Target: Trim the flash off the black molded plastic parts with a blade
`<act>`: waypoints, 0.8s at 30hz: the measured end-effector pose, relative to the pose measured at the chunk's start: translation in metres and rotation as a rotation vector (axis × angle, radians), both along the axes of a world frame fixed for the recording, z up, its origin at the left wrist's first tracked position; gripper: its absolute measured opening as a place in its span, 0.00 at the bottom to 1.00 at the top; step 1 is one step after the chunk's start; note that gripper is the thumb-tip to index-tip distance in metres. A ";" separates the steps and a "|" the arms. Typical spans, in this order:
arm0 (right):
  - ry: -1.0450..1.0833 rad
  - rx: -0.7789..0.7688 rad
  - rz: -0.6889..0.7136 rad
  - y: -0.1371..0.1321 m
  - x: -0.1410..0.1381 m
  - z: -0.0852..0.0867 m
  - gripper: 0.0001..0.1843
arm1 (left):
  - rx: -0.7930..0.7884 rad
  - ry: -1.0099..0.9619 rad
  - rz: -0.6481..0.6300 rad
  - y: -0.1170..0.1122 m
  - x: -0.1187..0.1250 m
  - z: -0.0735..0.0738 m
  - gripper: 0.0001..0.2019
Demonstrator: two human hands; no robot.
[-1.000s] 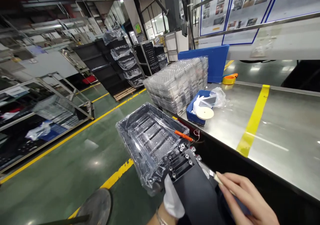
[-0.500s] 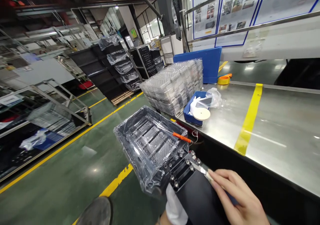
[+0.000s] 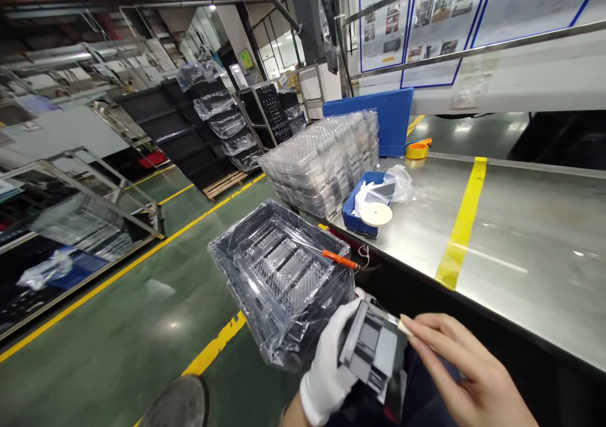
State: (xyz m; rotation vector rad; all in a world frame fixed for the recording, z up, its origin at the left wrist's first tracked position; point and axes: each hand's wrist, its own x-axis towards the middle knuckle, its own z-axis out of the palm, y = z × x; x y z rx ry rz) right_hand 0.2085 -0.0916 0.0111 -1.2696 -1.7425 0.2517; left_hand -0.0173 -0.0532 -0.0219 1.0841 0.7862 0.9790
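Observation:
My left hand (image 3: 326,367), in a white glove, grips a dark grey flat part (image 3: 372,351) tilted up on edge at the bottom middle. My bare right hand (image 3: 466,373) pinches a thin metal tool with a pale handle (image 3: 400,324), its tip resting on the part's upper right corner. Just left of the part stands a dark crate (image 3: 279,275) lined with clear plastic and holding clear trays. An orange-handled tool (image 3: 338,259) lies across the crate's far rim.
A steel table (image 3: 511,250) with a yellow stripe fills the right. On it are a stack of clear trays (image 3: 326,158), a small blue bin (image 3: 357,215) with a white disc, a yellow tape roll (image 3: 417,149) and a blue board (image 3: 386,114). Racks line the green floor at left.
The dark part has turned from lying flat with its screw holes showing to standing on edge in my left hand. My right hand stayed at its upper right corner with the tool.

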 end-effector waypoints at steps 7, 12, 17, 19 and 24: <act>-0.042 -0.007 -0.038 -0.003 0.003 0.004 0.12 | 0.705 0.581 -0.028 0.001 -0.020 0.001 0.43; 0.097 -0.195 -0.129 -0.003 0.015 -0.003 0.13 | 0.729 0.574 -0.079 0.009 -0.019 0.016 0.39; 0.529 -0.750 0.072 0.002 0.012 0.002 0.26 | 0.623 0.449 -0.230 0.016 -0.015 0.033 0.29; 0.588 -0.823 0.137 0.004 0.005 0.004 0.30 | 0.565 0.376 -0.286 0.016 -0.015 0.038 0.27; 0.595 -0.848 0.227 0.008 -0.008 -0.002 0.32 | 0.488 0.340 -0.321 0.015 -0.012 0.043 0.24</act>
